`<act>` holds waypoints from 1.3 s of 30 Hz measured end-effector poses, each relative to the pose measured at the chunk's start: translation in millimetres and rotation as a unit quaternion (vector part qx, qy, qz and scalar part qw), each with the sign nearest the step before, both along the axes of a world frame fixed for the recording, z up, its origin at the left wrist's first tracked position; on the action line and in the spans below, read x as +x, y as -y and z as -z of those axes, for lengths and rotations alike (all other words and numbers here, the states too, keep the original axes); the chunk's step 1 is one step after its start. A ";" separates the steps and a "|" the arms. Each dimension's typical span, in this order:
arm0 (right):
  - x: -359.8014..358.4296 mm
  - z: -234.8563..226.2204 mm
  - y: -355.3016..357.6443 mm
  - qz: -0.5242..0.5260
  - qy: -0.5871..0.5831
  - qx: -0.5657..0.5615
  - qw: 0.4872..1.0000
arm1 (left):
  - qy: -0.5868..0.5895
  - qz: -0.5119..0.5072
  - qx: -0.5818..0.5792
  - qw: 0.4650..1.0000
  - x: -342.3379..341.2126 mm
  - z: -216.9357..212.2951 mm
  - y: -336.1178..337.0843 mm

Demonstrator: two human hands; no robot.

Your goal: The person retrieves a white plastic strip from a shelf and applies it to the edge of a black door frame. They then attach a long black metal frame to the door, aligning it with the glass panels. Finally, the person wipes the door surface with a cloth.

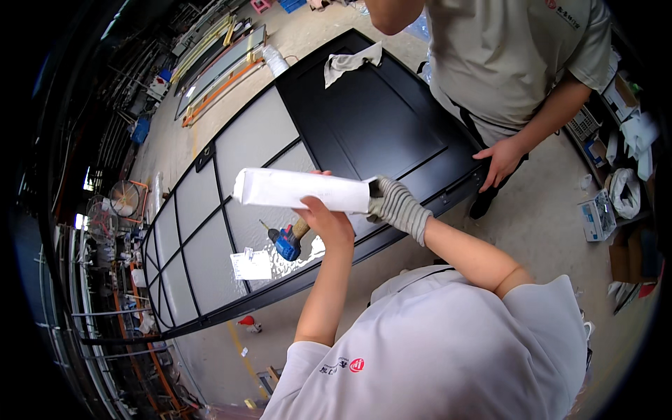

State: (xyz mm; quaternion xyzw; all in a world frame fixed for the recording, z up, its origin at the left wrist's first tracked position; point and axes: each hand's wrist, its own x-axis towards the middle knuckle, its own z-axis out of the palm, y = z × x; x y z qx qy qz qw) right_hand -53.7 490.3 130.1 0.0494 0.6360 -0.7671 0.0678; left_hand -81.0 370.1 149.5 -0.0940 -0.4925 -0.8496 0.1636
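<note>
Head view — both hands raised, gripping white roll.

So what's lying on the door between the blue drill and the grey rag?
In the head view, only the door itself runs between drill and rag; the held white box crosses above.
</note>
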 end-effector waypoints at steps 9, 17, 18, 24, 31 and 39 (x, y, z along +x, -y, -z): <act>13.4 93.1 22.3 -0.054 -0.016 -0.248 0.967 | -0.124 -0.062 -0.264 0.955 25.7 48.5 -5.6; 23.6 96.0 12.5 -0.050 0.036 -0.305 0.950 | -0.141 0.010 -0.250 0.958 51.2 21.5 -3.1; 29.8 82.4 7.7 -0.117 0.036 -0.329 0.936 | -0.143 0.002 -0.252 0.957 50.9 22.3 1.6; 32.4 83.4 34.3 -0.122 -0.011 -0.344 0.931 | -0.184 0.110 -0.266 0.940 63.2 10.5 -0.1; 20.1 100.0 59.6 -0.053 -0.065 -0.338 0.937 | -0.088 0.091 -0.227 0.966 65.5 4.3 5.8; 62.2 61.4 17.6 -0.058 0.069 -0.162 0.983 | -0.112 -0.021 -0.202 0.973 58.8 -24.5 14.3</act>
